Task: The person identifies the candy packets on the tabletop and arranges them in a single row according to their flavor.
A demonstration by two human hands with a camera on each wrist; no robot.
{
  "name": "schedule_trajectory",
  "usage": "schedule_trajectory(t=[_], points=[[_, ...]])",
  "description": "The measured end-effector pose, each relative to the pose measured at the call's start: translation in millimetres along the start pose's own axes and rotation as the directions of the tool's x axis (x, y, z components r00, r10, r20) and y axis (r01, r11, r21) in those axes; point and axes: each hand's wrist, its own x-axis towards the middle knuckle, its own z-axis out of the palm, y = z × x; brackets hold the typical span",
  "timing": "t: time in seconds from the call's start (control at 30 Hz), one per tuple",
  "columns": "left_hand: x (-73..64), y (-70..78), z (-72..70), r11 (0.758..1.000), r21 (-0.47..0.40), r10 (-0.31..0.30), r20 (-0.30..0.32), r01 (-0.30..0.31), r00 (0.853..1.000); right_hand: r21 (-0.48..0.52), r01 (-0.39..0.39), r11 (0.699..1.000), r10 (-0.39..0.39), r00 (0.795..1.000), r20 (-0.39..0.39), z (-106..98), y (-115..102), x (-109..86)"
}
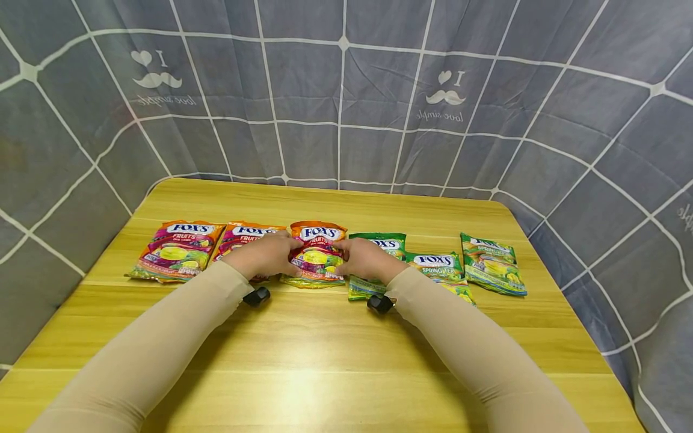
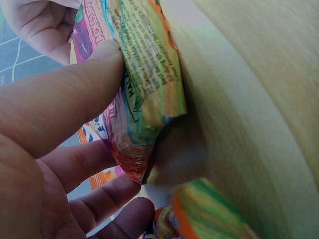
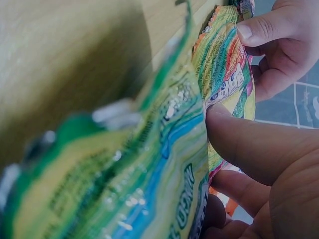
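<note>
Behind everything hangs a grey cloth [image 1: 303, 78] crossed by white lines; before it lies the wooden surface [image 1: 303, 361], with two beige sleeves [image 1: 157, 337] stretched over it. Two orange bags [image 1: 175, 251] lie to the left and three green bags [image 1: 494, 266] to the right of the middle orange bag [image 1: 316, 255]. The left hand [image 1: 266, 254] and right hand [image 1: 370, 260] grip that bag's opposite sides between thumb and fingers. A small black device [image 1: 257, 296] sits at each wrist.
</note>
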Motion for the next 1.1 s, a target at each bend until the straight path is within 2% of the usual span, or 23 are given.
schedule_trajectory(t=[1.1], points=[[-0.4, 0.9, 0.1, 1.0, -0.014, -0.018, 0.007, 0.019, 1.0, -0.028, 0.015, 0.999, -0.016, 1.0, -0.018, 2.0, 2.6, 1.9]])
